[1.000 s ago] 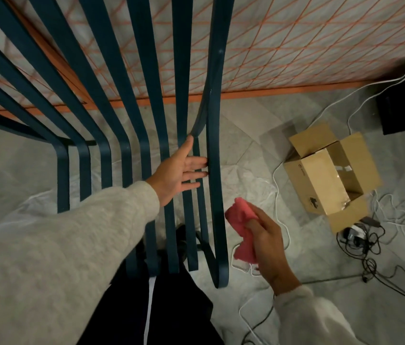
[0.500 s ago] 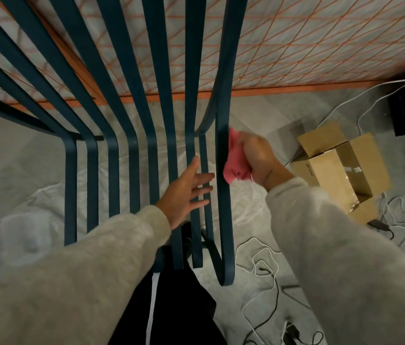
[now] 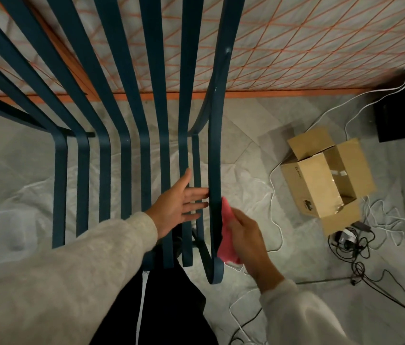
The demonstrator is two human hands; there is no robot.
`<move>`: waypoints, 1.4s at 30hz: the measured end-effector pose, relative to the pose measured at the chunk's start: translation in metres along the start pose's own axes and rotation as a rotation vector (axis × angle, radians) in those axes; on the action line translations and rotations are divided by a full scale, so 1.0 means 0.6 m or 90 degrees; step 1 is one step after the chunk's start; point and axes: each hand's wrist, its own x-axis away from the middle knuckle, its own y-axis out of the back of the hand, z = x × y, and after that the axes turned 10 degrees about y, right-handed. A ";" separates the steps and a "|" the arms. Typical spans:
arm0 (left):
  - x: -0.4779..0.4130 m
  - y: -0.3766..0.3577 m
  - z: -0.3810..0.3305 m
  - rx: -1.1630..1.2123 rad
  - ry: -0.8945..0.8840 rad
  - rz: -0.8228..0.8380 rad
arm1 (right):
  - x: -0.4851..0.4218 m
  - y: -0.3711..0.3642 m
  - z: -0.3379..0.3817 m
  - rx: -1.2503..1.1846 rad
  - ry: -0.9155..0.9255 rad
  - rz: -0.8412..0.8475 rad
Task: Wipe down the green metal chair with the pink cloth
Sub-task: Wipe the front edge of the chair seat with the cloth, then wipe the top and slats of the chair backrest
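The right hand (image 3: 245, 235) presses the pink cloth (image 3: 226, 235) against the chair (image 3: 215, 170) edge; the left hand (image 3: 179, 204) lies flat, fingers spread. The bunched cloth may slip off the narrow bar.

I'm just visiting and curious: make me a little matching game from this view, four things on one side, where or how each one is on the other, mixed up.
Things:
1. pink cloth
2. left hand
3. cardboard box
4. white cable

States:
A. open, lying on the floor at the right
B. flat and open against the chair slats
C. held in the right hand against the outermost slat
D. trailing across the floor toward the wall

Pairs: 1-C, 2-B, 3-A, 4-D
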 end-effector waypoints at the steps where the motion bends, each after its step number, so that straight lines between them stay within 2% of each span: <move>1: 0.001 0.000 0.007 -0.004 0.011 0.004 | 0.013 -0.001 -0.008 0.001 0.000 -0.008; 6: 0.005 -0.012 0.026 0.006 0.026 -0.005 | 0.004 -0.017 -0.002 0.050 0.131 -0.052; 11: 0.007 -0.023 -0.008 0.054 -0.014 -0.035 | -0.084 -0.019 0.073 0.117 0.267 -0.052; 16: 0.009 -0.023 -0.082 0.027 -0.097 -0.059 | -0.112 -0.031 0.069 0.158 0.302 -0.048; 22: 0.028 -0.033 -0.142 -0.043 -0.109 -0.094 | -0.064 -0.046 0.041 0.268 0.342 -0.102; 26: 0.034 -0.038 -0.181 -0.059 -0.119 -0.086 | -0.101 -0.051 0.042 0.301 0.401 -0.147; 28: 0.036 -0.036 -0.203 -0.045 -0.145 -0.077 | -0.139 -0.050 0.062 0.323 0.458 -0.193; 32: 0.044 -0.033 -0.253 -0.021 -0.215 -0.064 | -0.201 -0.040 0.129 0.377 0.529 -0.216; 35: 0.058 -0.035 -0.290 -0.023 -0.250 -0.053 | -0.208 -0.022 0.189 0.339 0.558 -0.231; 38: 0.080 -0.044 -0.311 -0.028 -0.268 -0.043 | -0.215 -0.004 0.239 0.345 0.629 -0.266; 42: 0.098 -0.049 -0.328 -0.004 -0.290 -0.034 | -0.229 0.011 0.284 0.360 0.667 -0.286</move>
